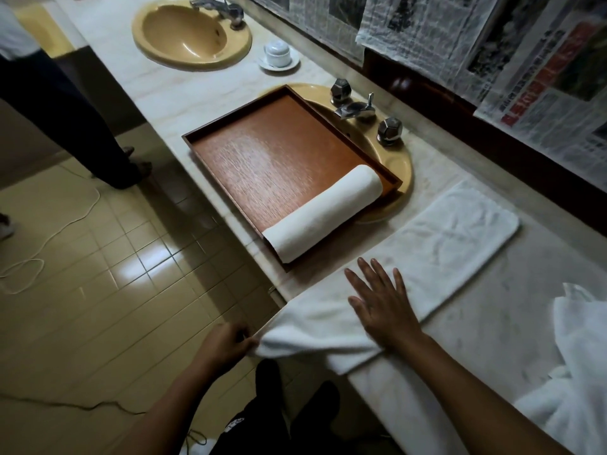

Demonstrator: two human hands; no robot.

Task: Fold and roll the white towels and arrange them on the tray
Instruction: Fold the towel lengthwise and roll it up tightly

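Observation:
A brown wooden tray [269,152] sits over a yellow sink on the marble counter. One rolled white towel [323,213] lies along the tray's near right side. A second white towel [443,244] lies folded into a long strip on the counter, its near end hanging past the counter's edge. My right hand [382,307] rests flat on that strip with straight, spread fingers. My left hand [226,348] pinches the strip's near end at the counter's edge.
A heap of loose white towels [571,382] lies at the right edge. Taps [356,108] stand behind the tray. Further back are a second yellow sink [190,31] and a white lidded cup on a saucer [278,54]. A person's legs [85,126] stand on the tiled floor at left, cords nearby.

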